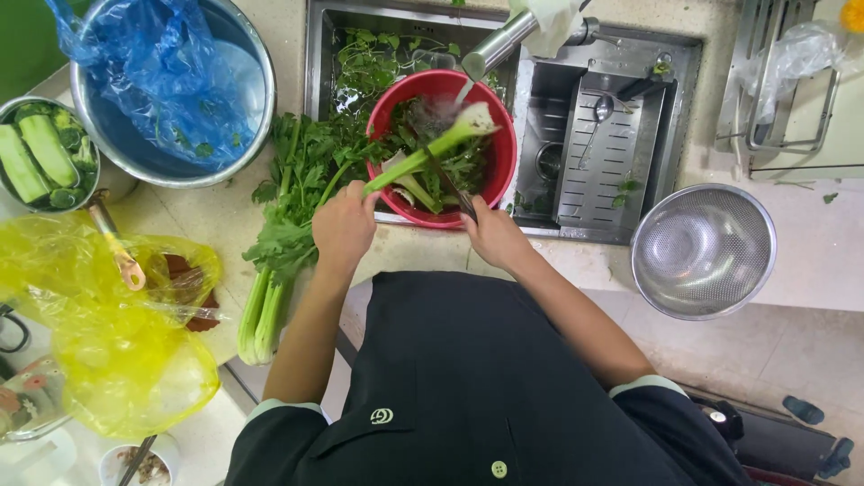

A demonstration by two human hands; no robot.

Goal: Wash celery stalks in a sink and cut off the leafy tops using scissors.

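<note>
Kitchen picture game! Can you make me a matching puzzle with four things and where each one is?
Things:
1. celery stalk
2. knife
3. red bowl
4. metal colander

Places:
A. on the counter, right of the sink
B. in the left hand
C. in the sink, under the tap
D. in the right hand

Pairs: 1-B, 2-D, 3-C, 4-A

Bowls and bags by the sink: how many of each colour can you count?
Red bowl: 1
Metal bowls, the big one with the blue bag, the mesh one and the small one of cut cucumber: 3
Blue bag: 1
Yellow bag: 1
Total: 6
</note>
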